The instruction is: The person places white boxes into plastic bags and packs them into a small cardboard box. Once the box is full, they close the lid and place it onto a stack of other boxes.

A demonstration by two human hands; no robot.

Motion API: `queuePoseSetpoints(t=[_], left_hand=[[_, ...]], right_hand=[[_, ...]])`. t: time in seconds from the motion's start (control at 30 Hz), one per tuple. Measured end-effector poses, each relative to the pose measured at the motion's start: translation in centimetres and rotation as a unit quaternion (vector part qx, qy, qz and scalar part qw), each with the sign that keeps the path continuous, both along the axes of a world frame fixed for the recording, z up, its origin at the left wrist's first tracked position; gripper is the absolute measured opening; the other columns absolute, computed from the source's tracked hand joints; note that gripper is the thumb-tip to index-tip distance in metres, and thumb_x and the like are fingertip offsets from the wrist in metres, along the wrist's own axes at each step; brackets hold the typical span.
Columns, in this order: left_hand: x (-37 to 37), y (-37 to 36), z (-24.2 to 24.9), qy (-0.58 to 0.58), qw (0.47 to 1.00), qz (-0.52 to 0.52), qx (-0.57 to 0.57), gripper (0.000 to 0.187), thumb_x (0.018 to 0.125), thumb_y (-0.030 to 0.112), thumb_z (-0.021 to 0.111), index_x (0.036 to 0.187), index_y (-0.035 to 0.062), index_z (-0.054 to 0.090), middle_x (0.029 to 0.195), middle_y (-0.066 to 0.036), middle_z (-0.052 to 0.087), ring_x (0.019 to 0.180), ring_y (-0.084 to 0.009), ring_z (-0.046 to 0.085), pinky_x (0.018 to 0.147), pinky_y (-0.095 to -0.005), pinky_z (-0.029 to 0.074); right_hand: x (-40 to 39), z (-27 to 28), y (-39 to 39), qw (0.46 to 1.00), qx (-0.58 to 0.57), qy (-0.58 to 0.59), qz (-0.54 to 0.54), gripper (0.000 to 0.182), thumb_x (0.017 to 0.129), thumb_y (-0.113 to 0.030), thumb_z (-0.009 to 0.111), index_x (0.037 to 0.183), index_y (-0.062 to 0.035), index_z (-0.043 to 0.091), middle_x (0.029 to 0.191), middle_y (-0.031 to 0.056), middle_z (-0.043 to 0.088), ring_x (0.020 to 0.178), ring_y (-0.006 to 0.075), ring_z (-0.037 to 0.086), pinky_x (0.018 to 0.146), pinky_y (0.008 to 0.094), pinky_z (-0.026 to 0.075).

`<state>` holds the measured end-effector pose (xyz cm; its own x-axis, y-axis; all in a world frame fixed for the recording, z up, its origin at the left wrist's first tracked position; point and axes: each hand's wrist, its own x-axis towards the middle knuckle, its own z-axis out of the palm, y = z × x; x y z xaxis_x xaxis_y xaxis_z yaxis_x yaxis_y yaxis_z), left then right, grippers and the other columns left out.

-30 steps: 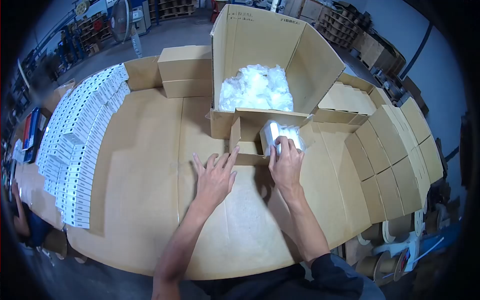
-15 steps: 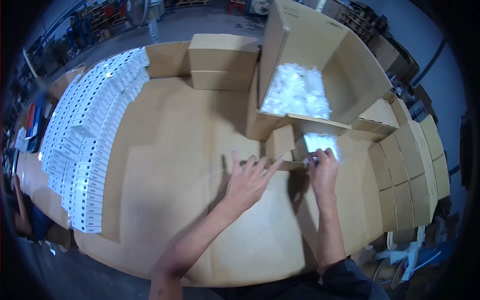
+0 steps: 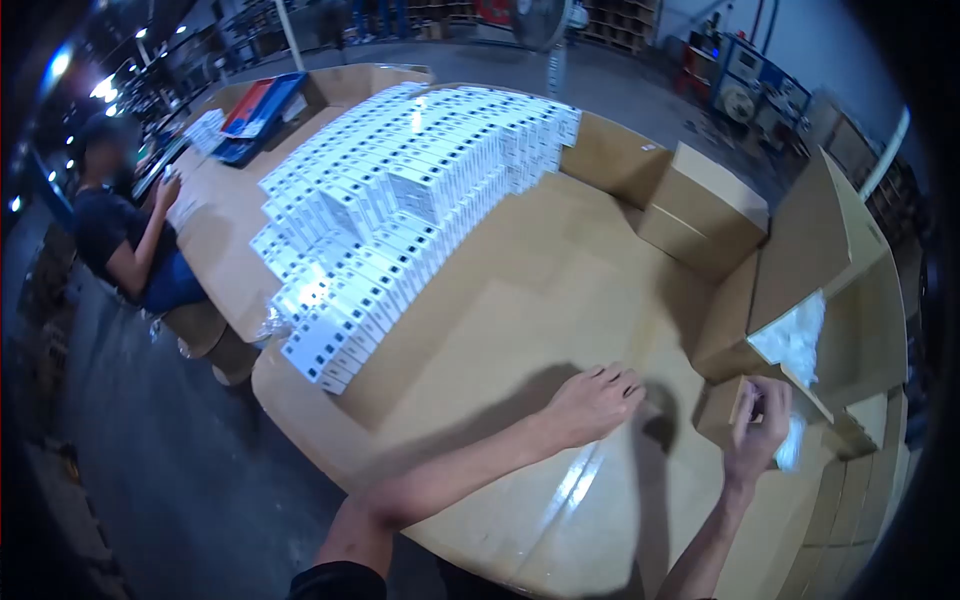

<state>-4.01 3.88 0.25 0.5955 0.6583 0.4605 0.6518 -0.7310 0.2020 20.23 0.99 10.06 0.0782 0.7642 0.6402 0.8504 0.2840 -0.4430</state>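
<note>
My left hand (image 3: 597, 405) hovers over the middle of the cardboard-covered table (image 3: 500, 330), its fingers curled in. Whatever it may hold is hidden. At the right, my right hand (image 3: 762, 425) is closed in front of a small cardboard box (image 3: 718, 412), thumb and fingertips drawn together. I cannot make out anything between them. Just below that hand lies a clear plastic-wrapped bundle (image 3: 791, 445), partly covered. Long rows of white boxes (image 3: 400, 190) with small dark squares stand packed together across the far left of the table.
A tall open carton (image 3: 800, 230) holds clear plastic bags (image 3: 795, 335). A closed cardboard box (image 3: 703, 205) stands behind. At the far left a person (image 3: 125, 225) sits at the table, hands raised, near red and blue trays (image 3: 262, 108). A fan (image 3: 540, 22) stands beyond.
My view has swung left, bringing the seated person and more white boxes into sight. My left hand has gone from spread fingers to curled ones. My right hand has lifted off the plastic-wrapped bundle.
</note>
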Motion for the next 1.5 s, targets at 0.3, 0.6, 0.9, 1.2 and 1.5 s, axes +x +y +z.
queuePoseSetpoints(t=[0.3,0.6,0.9,1.2,1.5], left_hand=[[-17.4,1.8,5.3,0.04,0.978,0.197,0.048,0.035,0.087,0.025,0.073,0.117,0.0087,0.065,0.114,-0.008,0.061,0.107,-0.0256,0.061,0.087,-0.0381,0.05],[-26.3,7.7,8.6,0.013,0.934,0.33,0.133,0.077,0.084,0.015,0.075,0.152,0.0036,0.041,0.139,-0.015,0.054,0.124,-0.0306,0.055,0.1,-0.0428,0.047],[-28.6,9.8,7.7,0.015,0.93,0.335,0.149,0.066,0.085,0.004,0.065,0.148,0.0065,0.047,0.131,-0.008,0.062,0.117,-0.0283,0.058,0.097,-0.042,0.047],[-27.2,8.1,8.6,-0.034,0.938,0.303,0.167,0.035,0.08,0.002,0.073,0.114,0.0095,0.07,0.113,-0.004,0.059,0.105,-0.0248,0.059,0.09,-0.0417,0.048],[-15.0,2.8,11.1,-0.207,0.947,0.178,0.166,0.036,0.075,-0.008,0.075,0.108,0.0035,0.066,0.118,-0.014,0.059,0.114,-0.0337,0.059,0.095,-0.0455,0.051]], right_hand=[[-20.6,-1.8,12.3,0.933,-0.028,-0.029,0.358,0.034,0.089,0.003,0.064,0.123,-0.0019,0.06,0.12,0.0189,0.063,0.115,0.0392,0.06,0.097,0.0452,0.05],[-32.6,0.1,19.2,0.9,-0.014,-0.086,0.427,0.059,0.092,0.004,0.052,0.148,0.0014,0.033,0.141,0.0159,0.06,0.131,0.0393,0.05,0.112,0.0466,0.043],[-34.8,-0.1,21.5,0.906,-0.025,-0.14,0.398,0.063,0.089,0.006,0.047,0.15,0.003,0.032,0.14,0.0155,0.062,0.135,0.0399,0.047,0.113,0.0481,0.04],[-32.3,0.8,19.2,0.916,-0.036,-0.064,0.394,0.068,0.088,0.007,0.046,0.154,-0.0021,0.03,0.143,0.025,0.053,0.132,0.0423,0.048,0.114,0.0471,0.039],[-19.1,3.5,9.4,0.822,-0.294,0.315,0.372,0.052,0.106,-0.024,0.057,0.154,-0.0144,0.039,0.122,0.0148,0.061,0.098,0.0196,0.062,0.08,0.0353,0.056]])
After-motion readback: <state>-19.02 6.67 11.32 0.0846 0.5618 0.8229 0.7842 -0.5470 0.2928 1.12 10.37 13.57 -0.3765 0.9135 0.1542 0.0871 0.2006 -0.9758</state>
